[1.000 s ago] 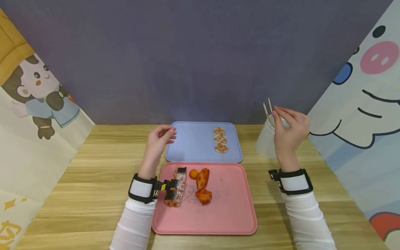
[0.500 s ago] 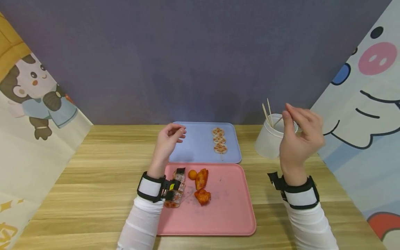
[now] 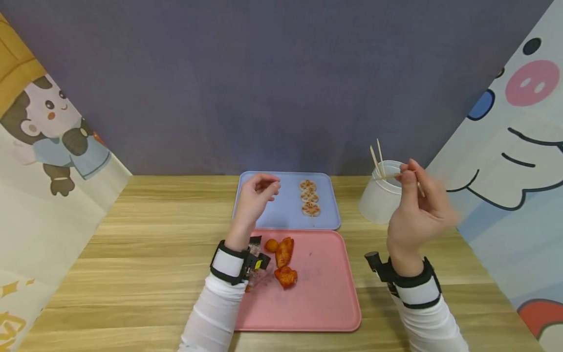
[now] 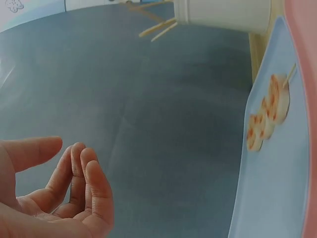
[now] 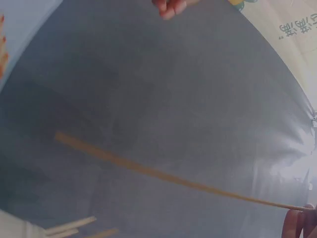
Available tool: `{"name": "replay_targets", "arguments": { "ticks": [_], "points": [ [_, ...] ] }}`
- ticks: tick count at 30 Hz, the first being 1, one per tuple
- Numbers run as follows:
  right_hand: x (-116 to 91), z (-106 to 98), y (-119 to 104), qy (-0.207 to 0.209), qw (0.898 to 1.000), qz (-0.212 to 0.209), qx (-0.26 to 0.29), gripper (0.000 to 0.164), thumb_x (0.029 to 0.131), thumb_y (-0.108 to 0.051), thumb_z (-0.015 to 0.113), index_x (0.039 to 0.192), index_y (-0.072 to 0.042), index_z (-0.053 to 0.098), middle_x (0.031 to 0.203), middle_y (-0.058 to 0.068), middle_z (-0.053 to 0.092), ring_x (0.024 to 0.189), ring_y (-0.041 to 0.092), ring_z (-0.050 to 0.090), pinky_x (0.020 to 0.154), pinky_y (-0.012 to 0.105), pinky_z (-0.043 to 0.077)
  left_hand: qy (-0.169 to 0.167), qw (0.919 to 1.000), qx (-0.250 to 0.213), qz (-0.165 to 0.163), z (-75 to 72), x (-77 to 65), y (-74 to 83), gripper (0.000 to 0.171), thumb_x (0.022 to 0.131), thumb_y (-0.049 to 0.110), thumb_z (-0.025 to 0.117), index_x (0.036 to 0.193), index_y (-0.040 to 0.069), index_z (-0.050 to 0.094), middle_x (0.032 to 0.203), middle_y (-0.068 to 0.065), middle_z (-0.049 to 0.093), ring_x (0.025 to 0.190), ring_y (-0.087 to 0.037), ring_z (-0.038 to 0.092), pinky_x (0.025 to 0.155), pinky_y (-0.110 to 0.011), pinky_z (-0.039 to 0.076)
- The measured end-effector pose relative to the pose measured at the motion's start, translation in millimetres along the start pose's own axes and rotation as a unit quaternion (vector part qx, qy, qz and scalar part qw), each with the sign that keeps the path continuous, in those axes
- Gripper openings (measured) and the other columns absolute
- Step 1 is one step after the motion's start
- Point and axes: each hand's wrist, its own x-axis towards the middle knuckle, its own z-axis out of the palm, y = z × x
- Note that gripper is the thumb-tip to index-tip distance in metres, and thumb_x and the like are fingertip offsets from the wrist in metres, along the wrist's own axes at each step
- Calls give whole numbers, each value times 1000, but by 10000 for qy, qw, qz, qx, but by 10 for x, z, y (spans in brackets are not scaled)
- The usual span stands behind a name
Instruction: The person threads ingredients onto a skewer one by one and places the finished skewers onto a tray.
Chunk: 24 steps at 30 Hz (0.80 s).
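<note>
My right hand (image 3: pixel 415 215) pinches a thin bamboo skewer (image 5: pixel 158 174) by one end, just right of a white cup (image 3: pixel 378 203). Its length stretches across the right wrist view, with only a few fingers (image 5: pixel 293 224) showing at the corner. More skewers (image 3: pixel 375 160) lean out of the cup. My left hand (image 3: pixel 254 203) hovers over the blue tray (image 3: pixel 288 215), fingers loosely bent and holding nothing; the left wrist view shows a gap between thumb and fingertips. Lotus root slices (image 3: pixel 310 209) threaded on a stick lie on that tray.
In front is a pink tray (image 3: pixel 325 298) with a chicken wing (image 3: pixel 285 252), a reddish-orange meat piece (image 3: pixel 286 277) and a small orange ball (image 3: pixel 271 245). Dark-skinned food pieces (image 3: pixel 255 240) are mostly hidden by my left wrist. A grey wall (image 3: pixel 281 88) rises behind.
My right hand has drawn back from the cup, to the right and toward me, with a skewer now tilted in its fingers. My left hand has drifted right over the blue tray.
</note>
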Motion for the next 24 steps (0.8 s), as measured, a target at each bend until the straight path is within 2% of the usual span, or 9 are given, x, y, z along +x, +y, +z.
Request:
{"name": "replay_targets", "arguments": {
  "ticks": [3,9,12,16,19,24],
  "points": [
    [-81,-48,62,-97,9991,391,116,19,76,12,71,89,24,64,82,21,71,73,23,69,70,28,57,-172,9996,168,168,78,-18,-5,18,90,14,65,105,5,66,96,-12,64,81,-17,59,69,-27,51],
    [-237,-155,225,-347,9922,1189,159,18,81,14,65,96,24,63,86,21,72,76,24,70,68,30,58,-462,9963,561,455,224,-66,7,20,88,20,68,106,11,69,100,-8,67,90,-19,60,83,-32,49],
    [-317,-187,277,-440,9872,1530,60,18,82,12,64,97,22,63,88,20,72,77,24,70,68,30,58,-654,9943,655,523,298,-99,43,23,87,20,69,107,9,69,103,-8,68,94,-20,61,86,-37,50],
    [-435,-212,323,-494,9765,2099,-14,19,83,8,65,98,20,64,91,20,72,78,23,71,68,30,58,-985,9893,733,791,374,-187,206,26,87,12,69,110,3,69,108,-13,68,97,-26,63,89,-45,51],
    [-515,-217,348,-533,9659,2533,-94,20,83,4,67,98,17,66,90,18,72,79,21,71,68,30,58,-1221,9845,805,972,416,-271,365,26,87,8,68,111,-1,68,109,-16,68,98,-30,63,89,-44,51],
    [-605,-199,362,-666,9532,2946,-89,19,84,1,67,99,14,66,87,13,72,79,19,71,69,29,58,-1258,9812,1020,1047,470,-356,478,21,86,7,68,106,-1,71,102,-18,69,91,-29,63,82,-40,53]
  ]
}}
